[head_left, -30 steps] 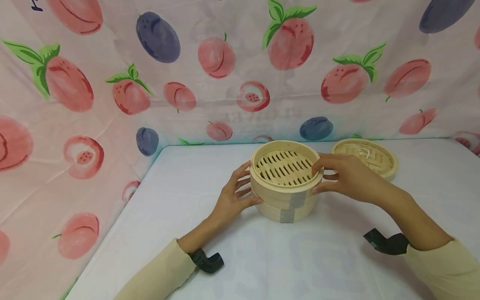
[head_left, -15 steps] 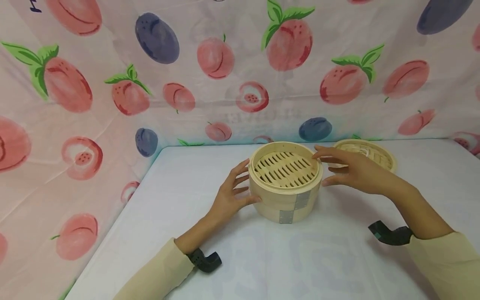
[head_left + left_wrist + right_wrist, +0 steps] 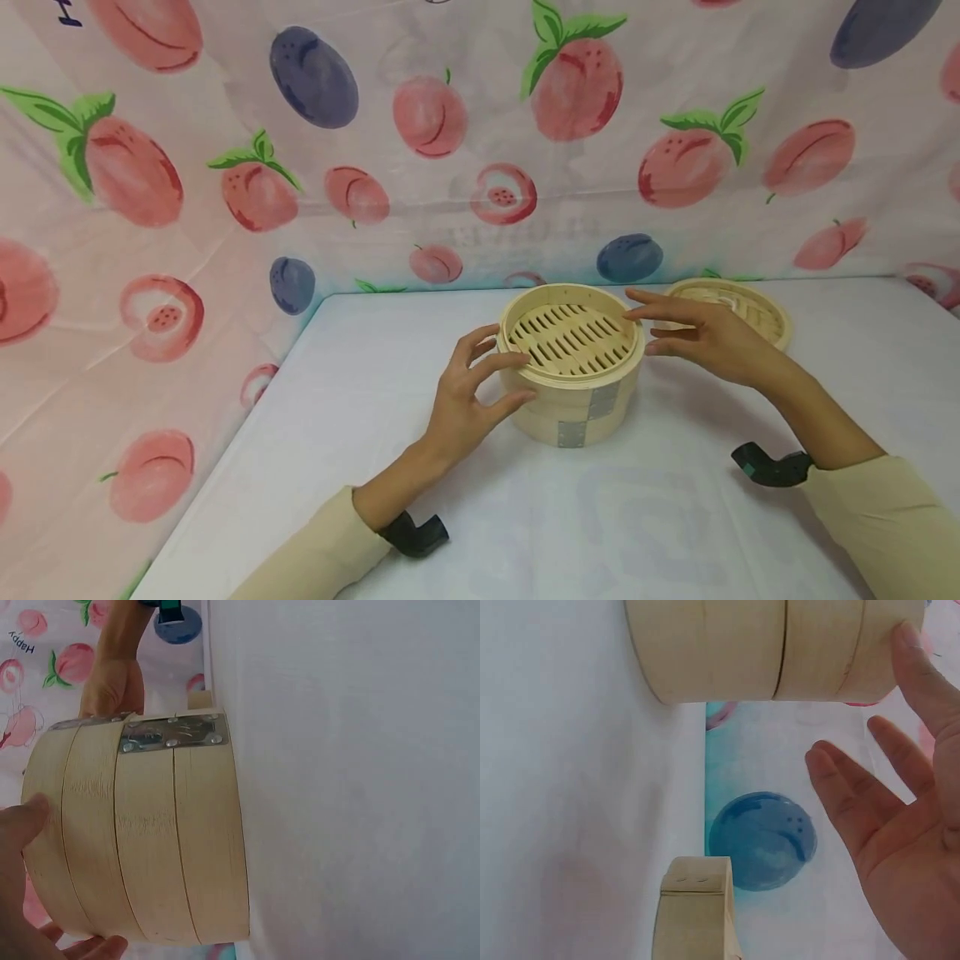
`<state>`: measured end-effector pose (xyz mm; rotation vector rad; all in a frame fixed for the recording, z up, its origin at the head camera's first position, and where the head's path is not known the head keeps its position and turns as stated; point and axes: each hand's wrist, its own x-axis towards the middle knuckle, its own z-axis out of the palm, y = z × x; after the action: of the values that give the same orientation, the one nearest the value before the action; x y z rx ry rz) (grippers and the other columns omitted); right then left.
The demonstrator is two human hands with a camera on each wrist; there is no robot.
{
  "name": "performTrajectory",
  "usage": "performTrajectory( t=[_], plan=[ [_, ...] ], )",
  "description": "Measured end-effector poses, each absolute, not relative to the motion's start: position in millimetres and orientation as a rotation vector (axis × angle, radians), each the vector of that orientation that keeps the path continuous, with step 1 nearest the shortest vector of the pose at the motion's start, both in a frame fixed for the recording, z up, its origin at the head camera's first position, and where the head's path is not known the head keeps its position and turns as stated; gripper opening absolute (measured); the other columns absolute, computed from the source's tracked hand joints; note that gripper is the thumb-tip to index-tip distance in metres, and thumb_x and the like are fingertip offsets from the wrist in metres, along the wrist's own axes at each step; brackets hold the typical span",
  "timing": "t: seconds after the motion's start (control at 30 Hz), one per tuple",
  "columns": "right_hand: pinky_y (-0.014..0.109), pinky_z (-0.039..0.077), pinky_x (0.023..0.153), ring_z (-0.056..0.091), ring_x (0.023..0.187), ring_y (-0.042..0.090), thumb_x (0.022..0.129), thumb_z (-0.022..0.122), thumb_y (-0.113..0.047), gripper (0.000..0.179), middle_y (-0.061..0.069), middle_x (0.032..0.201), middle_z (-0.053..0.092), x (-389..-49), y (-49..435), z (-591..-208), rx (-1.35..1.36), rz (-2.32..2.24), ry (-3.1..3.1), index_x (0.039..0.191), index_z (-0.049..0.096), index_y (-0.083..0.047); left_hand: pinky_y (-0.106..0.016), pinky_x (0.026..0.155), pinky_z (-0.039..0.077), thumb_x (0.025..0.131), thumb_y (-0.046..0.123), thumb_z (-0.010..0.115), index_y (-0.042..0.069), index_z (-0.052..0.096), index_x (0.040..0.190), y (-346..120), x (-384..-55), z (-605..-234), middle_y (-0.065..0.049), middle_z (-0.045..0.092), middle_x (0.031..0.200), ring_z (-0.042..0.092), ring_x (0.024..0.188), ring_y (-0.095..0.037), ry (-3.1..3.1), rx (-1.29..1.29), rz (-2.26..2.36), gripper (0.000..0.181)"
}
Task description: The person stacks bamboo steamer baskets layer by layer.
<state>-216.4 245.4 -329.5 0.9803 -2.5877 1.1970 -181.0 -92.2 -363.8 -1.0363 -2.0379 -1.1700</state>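
From my remote seat, I see the steamer (image 3: pixel 572 362) upright on the counter (image 3: pixel 600 517) between the left hand (image 3: pixel 472 387), loosely spread at its side, and the similarly spread right hand (image 3: pixel 697 333) (the lid (image 3: pixel 759 307) lies behind that one).

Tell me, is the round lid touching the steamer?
Apart. The right wrist view shows it: the steamer is at the top, the lid at the bottom, with a clear gap between them.

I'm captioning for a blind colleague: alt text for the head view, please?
A person's left hand and right hand flank an open bamboo steamer, slotted inside, on a white table; a woven lid lies behind the right hand. Fruit-print fabric hangs behind.
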Motion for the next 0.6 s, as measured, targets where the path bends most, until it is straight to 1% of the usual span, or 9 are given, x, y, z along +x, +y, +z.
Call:
performTrajectory(
  t=[0.03,0.1,0.2,0.3,0.47,0.6],
  plan=[
    [0.017,0.048,0.09,0.047,0.122,-0.002,0.085,0.071,-0.007,0.044,0.002,0.146,0.043,-216.9,245.2,-330.3,0.985,1.212,-2.579,0.127,0.063,-0.016,-0.043,0.104,0.042,0.072,0.011,0.085,0.014,0.066,0.11,-91.6,-180.5,-363.6,-0.02,0.043,0.136,0.044,0.127,-0.031,-2.034,-1.036,-1.172,0.042],
    [0.018,0.048,0.09,0.046,0.123,-0.001,0.085,0.071,-0.005,0.045,0.002,0.146,0.044,-217.3,245.1,-331.5,0.993,1.234,-2.566,0.127,0.063,-0.015,-0.041,0.104,0.042,0.072,0.011,0.085,0.013,0.065,0.111,-91.0,-179.5,-363.5,-0.02,0.042,0.137,0.045,0.127,-0.032,-2.033,-1.036,-1.173,0.044],
    [0.018,0.047,0.091,0.047,0.123,0.0,0.085,0.071,-0.003,0.045,0.003,0.145,0.044,-217.9,245.7,-332.8,1.004,1.257,-2.557,0.128,0.062,-0.014,-0.04,0.105,0.041,0.071,0.011,0.085,0.012,0.064,0.112,-90.3,-179.1,-363.6,-0.021,0.043,0.138,0.044,0.128,-0.032,-2.03,-1.04,-1.172,0.046],
    [0.017,0.048,0.091,0.046,0.123,0.0,0.085,0.071,-0.004,0.044,0.002,0.145,0.045,-217.7,245.2,-332.9,0.985,1.255,-2.57,0.128,0.062,-0.014,-0.04,0.105,0.041,0.071,0.01,0.085,0.011,0.063,0.112,-90.0,-179.4,-363.6,-0.023,0.043,0.138,0.043,0.129,-0.034,-2.025,-1.051,-1.171,0.046],
    [0.016,0.048,0.089,0.046,0.122,-0.002,0.086,0.071,-0.008,0.042,0.001,0.145,0.045,-216.0,242.8,-331.4,0.943,1.284,-2.61,0.126,0.062,-0.016,-0.04,0.102,0.044,0.07,0.011,0.086,0.011,0.062,0.111,-90.3,-179.8,-364.0,-0.023,0.043,0.138,0.05,0.123,-0.034,-2.036,-1.035,-1.151,0.047],
    [0.017,0.049,0.089,0.047,0.121,-0.001,0.086,0.071,-0.009,0.041,0.0,0.146,0.044,-214.9,241.7,-330.3,0.93,1.307,-2.63,0.126,0.062,-0.017,-0.039,0.102,0.043,0.07,0.012,0.086,0.011,0.062,0.111,-90.7,-180.5,-364.6,-0.022,0.043,0.139,0.05,0.123,-0.034,-2.045,-1.026,-1.152,0.047]
  ],
)
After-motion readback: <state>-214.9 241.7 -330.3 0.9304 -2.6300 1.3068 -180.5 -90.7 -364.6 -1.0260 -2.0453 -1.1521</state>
